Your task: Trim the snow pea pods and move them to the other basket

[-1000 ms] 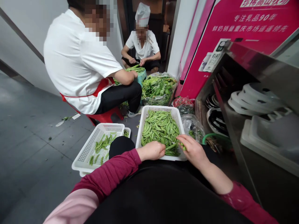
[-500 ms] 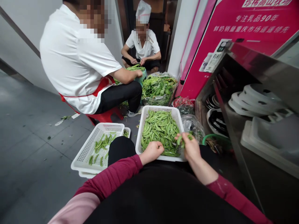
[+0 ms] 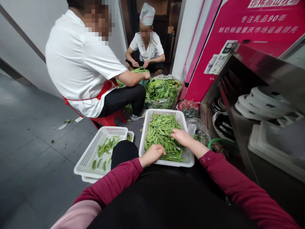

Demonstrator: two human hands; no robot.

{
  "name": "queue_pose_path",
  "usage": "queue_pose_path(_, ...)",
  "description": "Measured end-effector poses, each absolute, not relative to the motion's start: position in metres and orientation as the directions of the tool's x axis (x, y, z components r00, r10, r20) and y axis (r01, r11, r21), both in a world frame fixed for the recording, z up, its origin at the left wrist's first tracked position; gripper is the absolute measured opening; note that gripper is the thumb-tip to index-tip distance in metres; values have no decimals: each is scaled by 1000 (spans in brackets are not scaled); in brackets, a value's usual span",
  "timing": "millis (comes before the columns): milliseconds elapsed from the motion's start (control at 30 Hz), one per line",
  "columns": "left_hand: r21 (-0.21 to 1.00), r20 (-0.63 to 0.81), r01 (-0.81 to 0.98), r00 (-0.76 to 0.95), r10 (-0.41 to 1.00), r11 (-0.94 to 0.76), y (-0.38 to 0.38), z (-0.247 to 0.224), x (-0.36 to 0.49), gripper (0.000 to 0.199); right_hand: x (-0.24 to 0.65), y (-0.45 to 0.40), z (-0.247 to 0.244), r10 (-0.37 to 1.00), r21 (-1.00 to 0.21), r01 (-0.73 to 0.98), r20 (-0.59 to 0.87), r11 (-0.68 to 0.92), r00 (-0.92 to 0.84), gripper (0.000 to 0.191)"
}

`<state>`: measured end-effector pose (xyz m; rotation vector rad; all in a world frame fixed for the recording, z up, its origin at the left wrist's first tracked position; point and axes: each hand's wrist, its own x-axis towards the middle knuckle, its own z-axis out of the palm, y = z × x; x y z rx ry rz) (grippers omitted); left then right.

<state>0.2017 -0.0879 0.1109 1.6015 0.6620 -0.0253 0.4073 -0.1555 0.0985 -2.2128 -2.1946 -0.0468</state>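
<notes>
A white perforated basket [image 3: 143, 140] full of green pea pods [image 3: 158, 128] stands right in front of my body. My left hand [image 3: 152, 154] is closed over the basket's near left part, fingers curled; what it holds, if anything, is hidden. From the right, my right hand [image 3: 183, 137] reaches over the pile. Its fingers are pressed together with the tips at the pods, and I cannot make out what is between them. Left of my knee, a second white basket [image 3: 83, 159] holds a few loose pods [image 3: 105, 148].
A co-worker [image 3: 81, 60] in white sits on a red stool [image 3: 109, 121] at left; another person [image 3: 149, 47] squats behind. A bag of leafy greens [image 3: 163, 90] stands beyond the basket. At right are a metal shelf [image 3: 238, 127] with white dishes and a green-rimmed container [image 3: 218, 140].
My right hand has moved left, from the basket's right edge, where it held several pods, to the pile's middle; those pods no longer show in it. My left hand has barely moved.
</notes>
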Motion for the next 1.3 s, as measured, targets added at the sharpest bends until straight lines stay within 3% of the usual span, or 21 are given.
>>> queue_pose_path(100,900,-415,433,828,377,41,-89,113,200,18,410,-150,101,999,21,998,-12,52,-51,16)
queue_pose_path(200,899,-411,437,834,367,14,-90,116,200,28,414,-148,106,997,-51,995,10,82,-81,16)
queue_pose_path(300,894,-392,446,825,407,-45,-89,117,204,34,409,-152,114,990,-245,966,132,88,-57,17)
queue_pose_path(433,916,-271,374,842,466,-144,-85,122,212,27,386,-165,127,963,-569,815,265,109,56,9)
queue_pose_path(533,944,-215,296,887,409,-147,-83,130,214,26,368,-176,137,951,-677,730,279,94,137,5)
queue_pose_path(833,950,-310,283,911,272,134,-89,144,210,16,354,-188,151,956,-736,676,224,37,191,5)
queue_pose_path(1067,945,-323,294,909,264,144,-89,142,206,13,346,-192,155,964,-774,633,166,-2,206,5)
queue_pose_path(1167,934,-344,307,909,236,182,-90,135,206,11,341,-194,151,959,-879,474,93,-47,267,9)
queue_pose_path(1300,915,-386,402,853,350,27,-87,120,203,13,340,-198,147,857,-998,-53,-6,25,515,16)
